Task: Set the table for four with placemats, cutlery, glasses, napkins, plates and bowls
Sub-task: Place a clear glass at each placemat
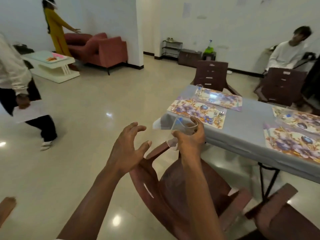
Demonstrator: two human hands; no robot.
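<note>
A right hand (pixel 189 139) grips a clear drinking glass (pixel 180 126), tilted, at the near corner of a grey-clothed table (pixel 242 129). The left hand (pixel 128 148) hovers beside it, fingers spread and half-bent, holding nothing. Floral rectangular placemats (pixel 194 110) lie on the table, one of them bearing metal cutlery (pixel 218 116). A brown plastic chair (pixel 173 187) stands below the hands.

White walls (pixel 110 18) enclose the room, with a dark skirting strip (pixel 134 66) along their foot and a few pale sheets of paper (pixel 186 10) stuck high up. The floor (pixel 97 101) is glossy beige tile carrying bright spots of reflected light. Dusty-red armchairs (pixel 103 51) stand at the far left behind a low white coffee table (pixel 57 70). A dark shoe rack (pixel 171 48) and a low dark cabinet (pixel 189 58) line the far wall. Brown plastic chairs (pixel 211 75) surround the grey-covered bench (pixel 242 122).
</note>
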